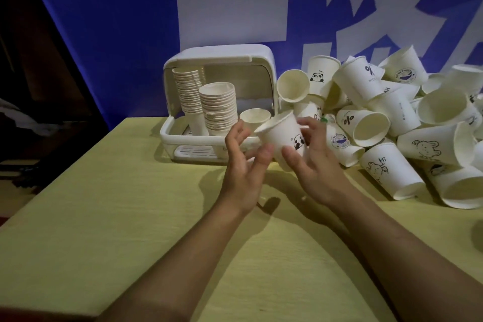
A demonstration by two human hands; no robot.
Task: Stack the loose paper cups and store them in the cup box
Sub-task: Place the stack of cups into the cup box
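Observation:
A white paper cup with a panda print (283, 134) is tilted with its mouth up and to the left, held above the table. My right hand (311, 162) grips it around the base and side. My left hand (244, 165) is beside it with fingers spread, its thumb touching the cup's lower side. Behind them stands the white cup box (219, 97) with its lid raised. Inside are a tall stack of cups (189, 97), a shorter stack (219, 110) and a single cup (254, 117). A pile of loose paper cups (392, 117) lies to the right.
The yellow table (130, 217) stretches toward me, and its left edge drops off to a dark area. A blue banner with white characters (235, 8) hangs behind the box and pile. The pile reaches the frame's right edge.

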